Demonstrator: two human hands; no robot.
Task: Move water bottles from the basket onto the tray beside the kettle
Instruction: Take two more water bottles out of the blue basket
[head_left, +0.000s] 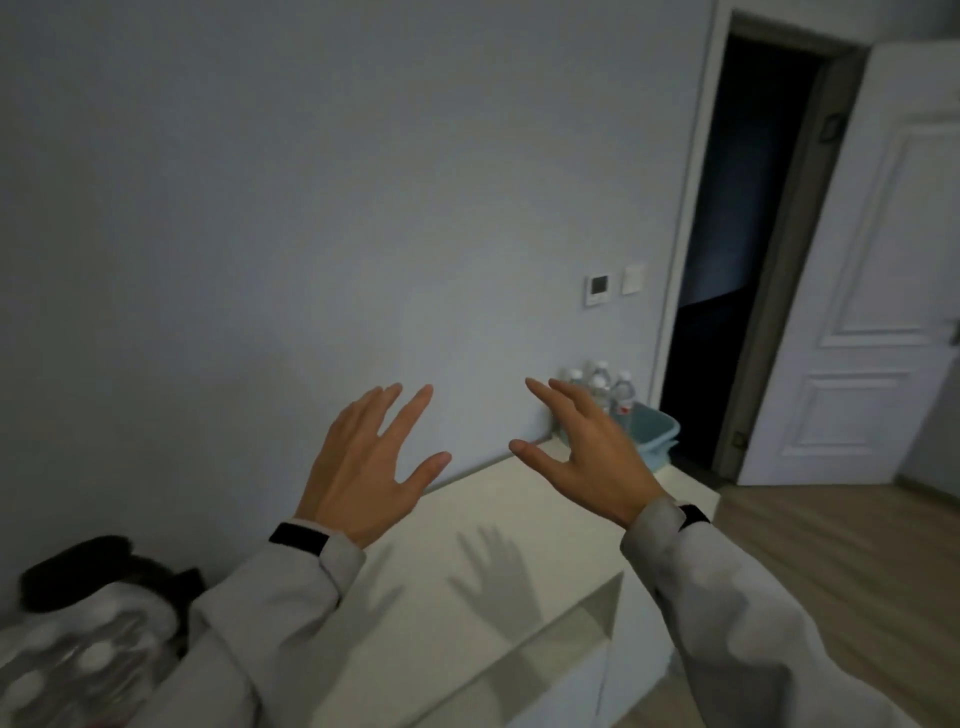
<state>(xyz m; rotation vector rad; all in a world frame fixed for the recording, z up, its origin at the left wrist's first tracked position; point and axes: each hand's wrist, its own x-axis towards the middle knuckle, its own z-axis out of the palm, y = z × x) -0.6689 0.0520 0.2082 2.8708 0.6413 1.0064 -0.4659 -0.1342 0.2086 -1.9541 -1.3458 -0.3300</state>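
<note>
Blue basket holds bottles, seemingly upright; both hands empty.

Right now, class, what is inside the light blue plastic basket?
Several clear plastic water bottles with white caps stand in the light blue plastic basket. The right hand covers their lower parts.

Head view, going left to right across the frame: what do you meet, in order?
Pack of bottles → left hand → right hand → blue basket holding water bottles → dark doorway → white door.
</note>
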